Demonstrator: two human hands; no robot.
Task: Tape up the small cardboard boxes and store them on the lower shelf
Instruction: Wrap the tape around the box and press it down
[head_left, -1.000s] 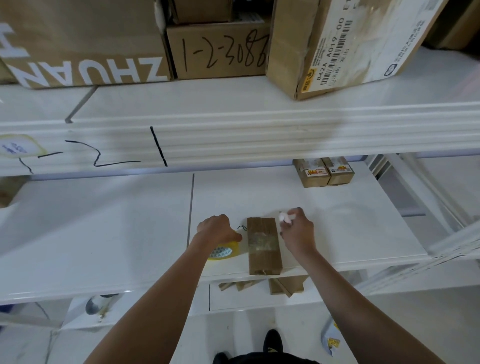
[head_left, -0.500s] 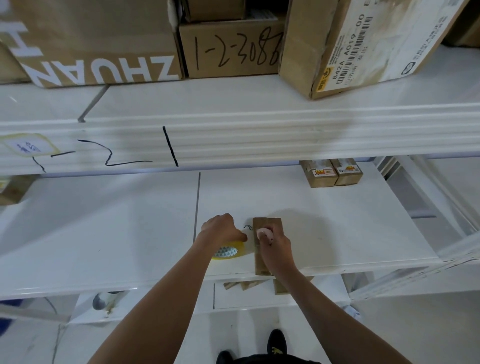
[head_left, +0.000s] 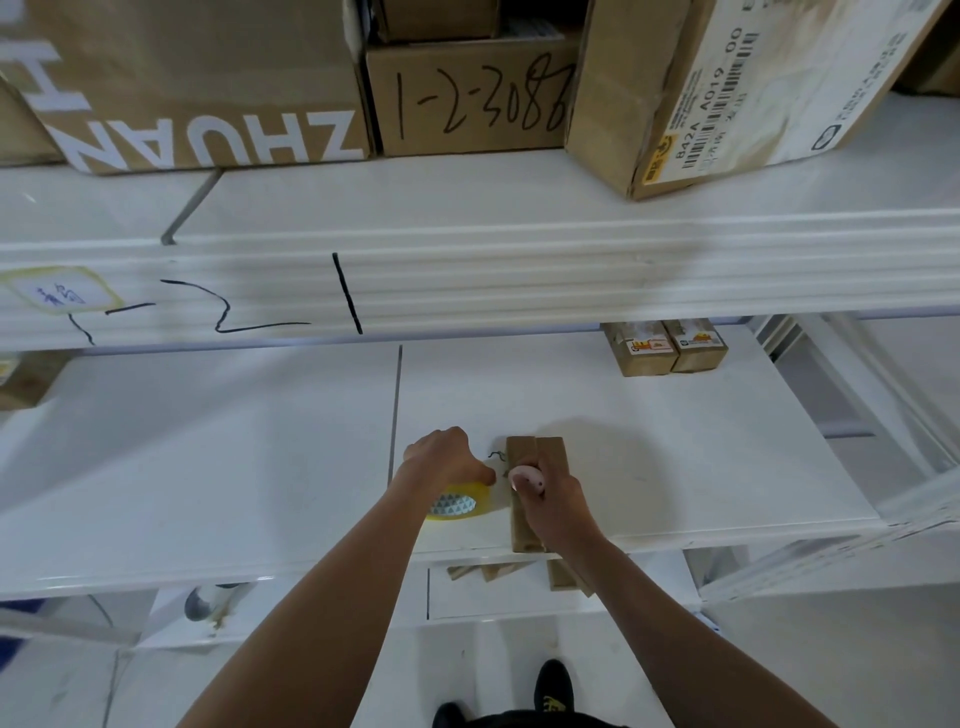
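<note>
White shelving unit, several tiers. Middle shelf (head_left: 675, 467): white boards with a seam running front to back left of centre. On it, near the front edge: one small cardboard box (head_left: 524, 452) lying lengthwise, its near end overhanging the edge; a yellow tape roll (head_left: 457, 504) lying flat just left of it. At back right: two small labelled boxes (head_left: 665, 347) side by side, touching. Upper shelf (head_left: 467, 187): three large cartons (head_left: 467, 93) in a row. Lower shelf (head_left: 493, 597): brown cardboard pieces, partly hidden.
</note>
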